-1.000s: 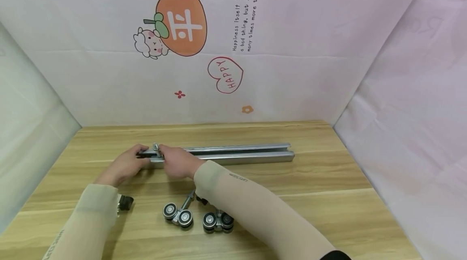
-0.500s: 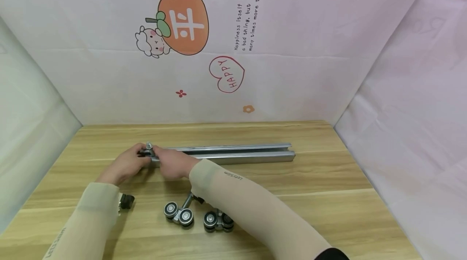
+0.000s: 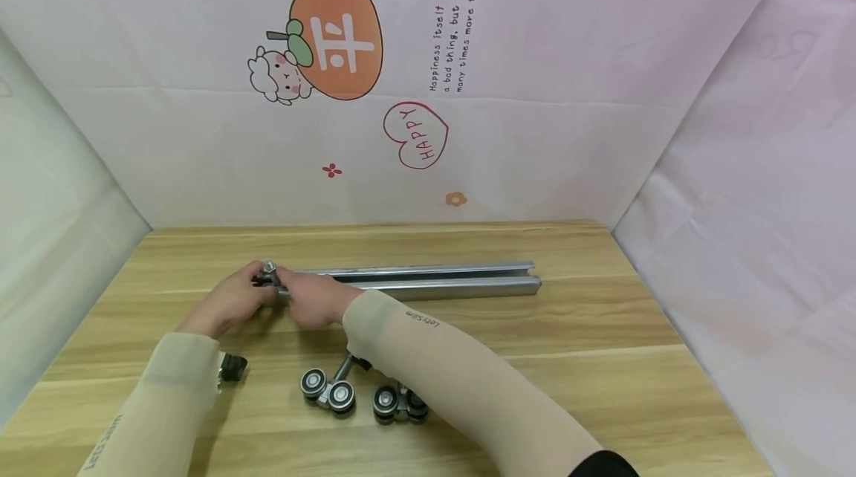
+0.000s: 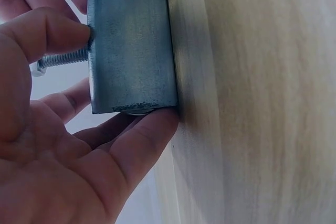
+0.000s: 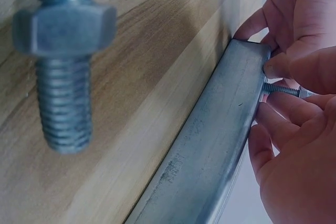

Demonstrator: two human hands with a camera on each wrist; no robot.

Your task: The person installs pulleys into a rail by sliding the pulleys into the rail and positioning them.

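Observation:
A silver metal C-channel track point(image 3: 455, 285) lies on the wooden table, its slot facing up. My left hand point(image 3: 234, 300) grips its left end; in the left wrist view the thumb point(image 4: 68, 32) lies on the slot edge and a finger point(image 4: 149, 132) touches the end, where a rounded sliver shows. Out of the slot near that end stands a threaded bolt point(image 5: 283, 88) with a nut. My right hand point(image 3: 310, 299) is beside the bolt and pinches it. Whatever the bolt carries inside the track is hidden.
Two roller trolleys lie nearer the front: a left one point(image 3: 328, 391) with its bolt pointing away, and a right one point(image 3: 400, 404) partly under the right forearm. A threaded bolt with a nut point(image 5: 65, 30) looms close in the right wrist view. White cloth point(image 3: 535, 165) hangs behind the table.
My right hand and the bolt have slid left along the track, close to its left end. The left hand has stayed at the end, and the loose trolleys lie as before.

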